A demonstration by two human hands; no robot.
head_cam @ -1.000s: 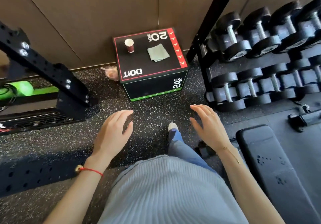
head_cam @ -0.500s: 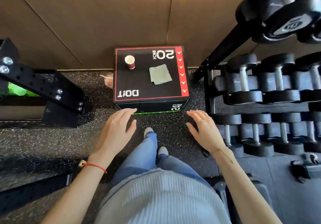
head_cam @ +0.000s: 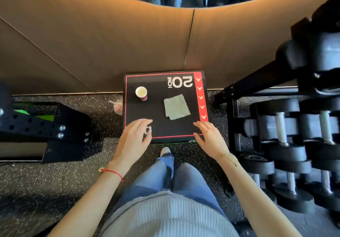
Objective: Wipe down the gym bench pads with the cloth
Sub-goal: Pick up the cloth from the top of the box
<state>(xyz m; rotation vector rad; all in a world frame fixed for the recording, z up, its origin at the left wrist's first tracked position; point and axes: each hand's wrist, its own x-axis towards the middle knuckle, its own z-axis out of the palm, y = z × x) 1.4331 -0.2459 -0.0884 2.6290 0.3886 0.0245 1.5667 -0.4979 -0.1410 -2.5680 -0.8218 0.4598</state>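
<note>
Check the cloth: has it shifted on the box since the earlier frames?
No. The cloth lies in the same spot on the box, right of the cup and beside the red arrow strip; only the camera has come closer.

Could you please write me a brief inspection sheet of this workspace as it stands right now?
Surface: black plyo box with red edging, standing against the tan wall.
Job's things: folded green cloth lies flat on the box, untouched; no bench pad in view.
Clutter: paper cup upright on the box, apart from the cloth; crumpled plastic bag on the floor beside the box.
Grippers: left hand and right hand open, held over the box's near edge, holding nothing.
Cables: nothing seen.
Surroundings: dumbbell rack to the right, black steel frame to the left, speckled rubber floor.
</note>
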